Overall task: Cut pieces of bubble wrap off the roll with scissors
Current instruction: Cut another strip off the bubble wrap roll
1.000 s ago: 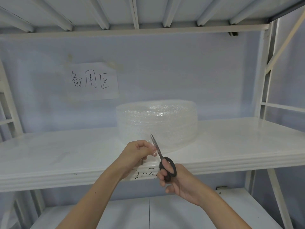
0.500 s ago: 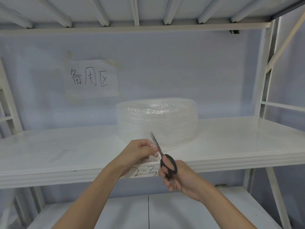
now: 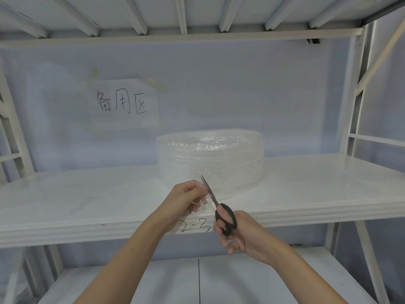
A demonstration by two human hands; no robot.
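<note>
A clear bubble wrap roll [image 3: 210,159] lies flat on the white shelf [image 3: 306,189], a loose tail running from its front toward me. My left hand [image 3: 188,198] pinches the end of that tail just above the shelf's front edge. My right hand [image 3: 238,233] grips black-handled scissors [image 3: 219,209] by the loops. The blades point up and left, nearly closed, and lie against the wrap right beside my left fingertips.
A paper sign with handwritten characters [image 3: 125,104] is taped to the back wall. "2-3" [image 3: 195,227] is written on the shelf's front edge. Upright frame posts stand at the left and right [image 3: 355,95]. A lower shelf [image 3: 197,281] lies below my arms.
Both hands and the scissors have risen slightly and stayed together at the wrap's tail. The blades remain nearly closed. The roll has not moved.
</note>
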